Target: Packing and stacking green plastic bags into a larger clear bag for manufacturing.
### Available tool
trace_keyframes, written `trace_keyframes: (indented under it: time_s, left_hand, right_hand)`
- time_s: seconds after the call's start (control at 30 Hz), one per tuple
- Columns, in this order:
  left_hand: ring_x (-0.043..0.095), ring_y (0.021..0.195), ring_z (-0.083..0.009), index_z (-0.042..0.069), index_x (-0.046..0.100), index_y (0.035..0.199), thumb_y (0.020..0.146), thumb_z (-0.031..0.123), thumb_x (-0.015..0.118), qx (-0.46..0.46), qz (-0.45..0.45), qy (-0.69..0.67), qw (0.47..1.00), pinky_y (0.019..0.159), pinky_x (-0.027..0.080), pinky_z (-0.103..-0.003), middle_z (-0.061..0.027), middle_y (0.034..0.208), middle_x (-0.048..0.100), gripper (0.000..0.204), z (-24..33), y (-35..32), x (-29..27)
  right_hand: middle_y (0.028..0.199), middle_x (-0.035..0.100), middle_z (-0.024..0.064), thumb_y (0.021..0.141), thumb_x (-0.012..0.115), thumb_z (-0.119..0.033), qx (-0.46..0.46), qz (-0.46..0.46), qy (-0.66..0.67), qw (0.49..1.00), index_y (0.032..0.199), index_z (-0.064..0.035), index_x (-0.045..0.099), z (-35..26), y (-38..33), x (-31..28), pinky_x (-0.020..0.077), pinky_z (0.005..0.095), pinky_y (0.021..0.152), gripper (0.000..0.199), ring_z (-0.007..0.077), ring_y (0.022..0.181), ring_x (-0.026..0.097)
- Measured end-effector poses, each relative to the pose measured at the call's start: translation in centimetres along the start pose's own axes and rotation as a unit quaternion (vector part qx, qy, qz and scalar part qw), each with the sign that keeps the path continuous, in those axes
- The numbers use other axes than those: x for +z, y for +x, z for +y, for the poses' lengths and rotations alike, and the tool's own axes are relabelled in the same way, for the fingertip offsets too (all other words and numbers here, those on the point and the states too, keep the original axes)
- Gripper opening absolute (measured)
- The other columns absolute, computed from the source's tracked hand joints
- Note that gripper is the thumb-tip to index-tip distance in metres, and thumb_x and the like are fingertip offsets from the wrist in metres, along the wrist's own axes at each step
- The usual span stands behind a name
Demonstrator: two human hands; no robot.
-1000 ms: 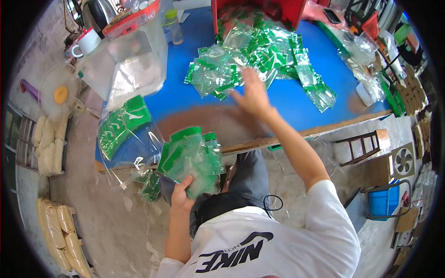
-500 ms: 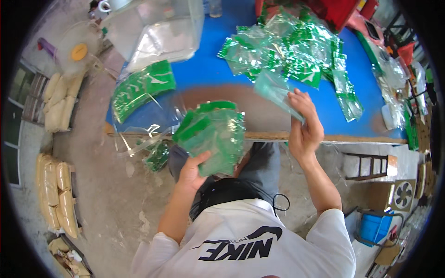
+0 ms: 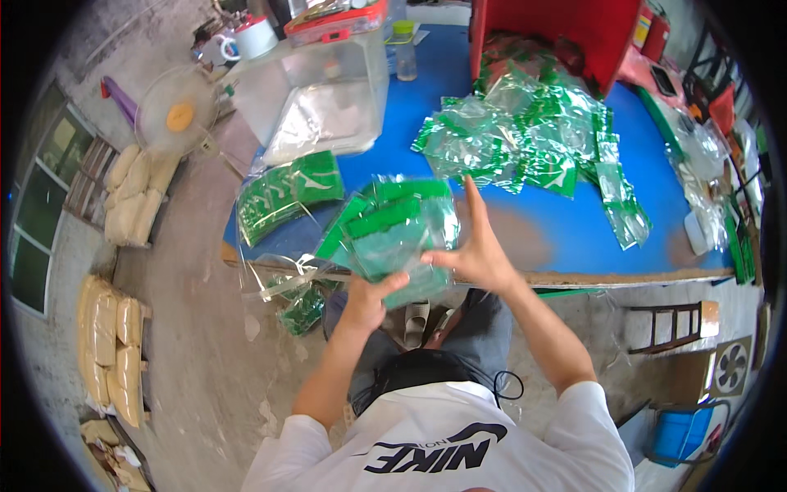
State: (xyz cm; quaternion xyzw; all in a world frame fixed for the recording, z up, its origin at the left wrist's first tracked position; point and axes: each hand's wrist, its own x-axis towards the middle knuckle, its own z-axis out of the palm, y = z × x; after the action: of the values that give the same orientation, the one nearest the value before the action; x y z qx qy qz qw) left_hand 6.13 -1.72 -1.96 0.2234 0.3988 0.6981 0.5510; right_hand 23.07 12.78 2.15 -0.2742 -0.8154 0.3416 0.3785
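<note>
My left hand (image 3: 369,299) grips the lower end of a stack of flat plastic bags (image 3: 385,238), clear with green bands, thumb on top. The stack is held over the table's near edge. At its right side is my right hand (image 3: 484,254), fingers stretched and spread, the thumb lying against the bags. Beyond it a loose pile of similar green and clear bags (image 3: 525,131) spills from a red bin (image 3: 557,25) lying on its side. Further left, an overlapping row of green-banded bags (image 3: 291,197) rests on the table, partly inside clear film.
The blue table (image 3: 664,238) carries a clear plastic box (image 3: 352,82) and a lidded bottle (image 3: 403,57) at the back. A phone (image 3: 662,79) lies far right, near more plastic wrap. A fan (image 3: 176,115) stands left; tan sacks (image 3: 115,353) are stacked on the floor.
My right hand has come left and down to the stack; the single bag it held apart is no longer separate. The stack is slightly higher and farther right, and the whole view has shifted.
</note>
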Motion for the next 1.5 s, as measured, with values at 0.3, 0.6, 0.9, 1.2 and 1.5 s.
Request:
trace_keyframes:
  time_s: [0.3, 0.6, 0.9, 1.2, 1.5]
  left_hand:
    - [0.049, 0.132, -0.0236, 0.002, 0.022, 0.154, 0.063, 0.009, 0.096, 0.172, -0.150, 0.394, 0.890, 0.112, 0.039, -0.038, -0.0143, 0.143, 0.049, 0.117, 1.9, 9.4, -2.4]
    - [0.053, 0.125, -0.0212, 0.002, 0.034, 0.143, 0.068, 0.007, 0.091, 0.189, -0.132, 0.354, 0.906, 0.109, 0.042, -0.038, -0.0113, 0.133, 0.054, 0.095, -0.6, 8.6, -1.2]
    - [0.051, 0.128, -0.0221, 0.002, 0.028, 0.147, 0.069, 0.008, 0.090, 0.169, -0.123, 0.346, 0.915, 0.110, 0.041, -0.038, -0.0117, 0.137, 0.051, 0.099, -0.1, 8.3, -1.6]
    - [0.046, 0.135, -0.0262, 0.010, 0.004, 0.159, 0.070, 0.004, 0.087, 0.216, -0.104, 0.247, 0.939, 0.114, 0.038, -0.042, -0.0149, 0.145, 0.045, 0.123, -0.4, 8.0, -0.2]
    - [0.040, 0.140, -0.0308, 0.015, -0.006, 0.162, 0.067, 0.007, 0.092, 0.202, -0.114, 0.270, 0.935, 0.114, 0.038, -0.043, -0.0209, 0.161, 0.021, 0.136, 0.5, 9.2, -0.5]
  right_hand:
    - [0.148, 0.044, 0.0257, 0.060, 0.097, -0.036, 0.065, -0.109, 0.087, 0.988, 0.157, -0.0010, 0.017, 6.9, 1.0, 1.0, 0.0341, 0.0434, 0.117, 0.131, 0.0373, 0.141, 0.041]
    - [0.151, 0.039, 0.0271, 0.058, 0.098, -0.036, 0.026, -0.083, 0.009, 0.996, 0.157, -0.0016, 0.012, 6.2, 0.7, 0.9, 0.0346, 0.0453, 0.117, 0.135, 0.0390, 0.142, 0.040]
    - [0.142, 0.051, 0.0243, 0.060, 0.096, -0.040, 0.060, -0.135, 0.044, 0.988, 0.153, -0.0018, 0.026, 5.2, 0.5, -0.5, 0.0436, 0.0471, 0.107, 0.122, 0.0416, 0.131, 0.052]
    - [0.123, 0.061, 0.0278, 0.063, 0.094, -0.034, 0.022, -0.119, 0.041, 0.992, 0.143, -0.0010, 0.034, 4.8, 1.1, 0.8, 0.0468, 0.0481, 0.101, 0.106, 0.0452, 0.122, 0.055]
    - [0.151, 0.039, 0.0228, 0.067, 0.091, -0.039, -0.003, -0.179, 0.017, 0.984, 0.155, -0.0052, 0.021, 8.1, 1.8, 2.2, 0.0345, 0.0469, 0.116, 0.117, 0.0419, 0.140, 0.039]
